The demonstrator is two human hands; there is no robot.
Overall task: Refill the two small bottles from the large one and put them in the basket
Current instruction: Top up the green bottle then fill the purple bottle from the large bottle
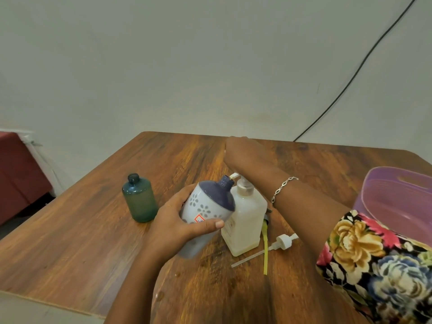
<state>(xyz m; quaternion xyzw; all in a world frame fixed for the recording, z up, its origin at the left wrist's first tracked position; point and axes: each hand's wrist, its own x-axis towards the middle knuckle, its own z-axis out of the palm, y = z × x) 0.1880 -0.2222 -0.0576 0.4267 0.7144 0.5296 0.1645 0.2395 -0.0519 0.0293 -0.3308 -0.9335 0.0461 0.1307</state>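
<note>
The large white pump bottle (245, 220) stands upright mid-table. My right hand (245, 157) lies palm down over its pump head, and the nozzle (234, 176) pokes out to the left. My left hand (173, 225) grips a small white bottle with a flower pattern and a dark blue shoulder (208, 206). It is tilted, with its open neck right at the nozzle. A second small bottle, teal and uncapped (139, 202), stands upright to the left. The purple basket (397, 183) sits at the right edge of the table.
A loose white pump with its long tube (281, 242) lies on the wooden table (93, 242) just right of the large bottle, beside a yellow-green strip (265, 251). A black cable (350, 78) runs down the wall. A red seat (18, 171) stands at far left.
</note>
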